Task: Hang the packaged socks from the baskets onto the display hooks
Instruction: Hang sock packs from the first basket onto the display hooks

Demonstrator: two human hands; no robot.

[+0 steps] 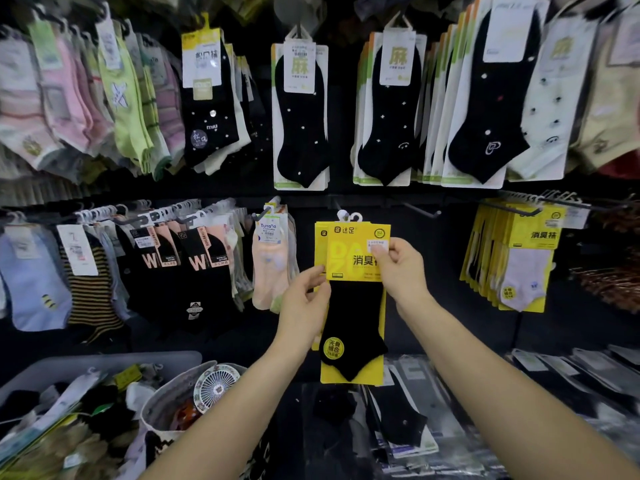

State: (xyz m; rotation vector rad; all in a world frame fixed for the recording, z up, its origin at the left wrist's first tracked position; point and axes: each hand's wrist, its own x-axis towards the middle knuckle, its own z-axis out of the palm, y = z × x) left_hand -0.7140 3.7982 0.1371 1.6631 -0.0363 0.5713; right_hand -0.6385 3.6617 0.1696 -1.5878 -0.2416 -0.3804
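Yellow sock pack (353, 306) held upright before the black display wall (433, 271), lower row.
Flat glossy card, black ankle sock; left edge is pinched by the left hand (304, 306), upper right corner by the right hand (403, 271). Bare hook (420, 209) just above; grey basket (104, 360) lower left.

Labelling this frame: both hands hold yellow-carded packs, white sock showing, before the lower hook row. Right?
No: the head view shows the yellow-carded packs, held by the left hand and right hand, with a black sock showing. White-sock packs hang further right. The rest stands.
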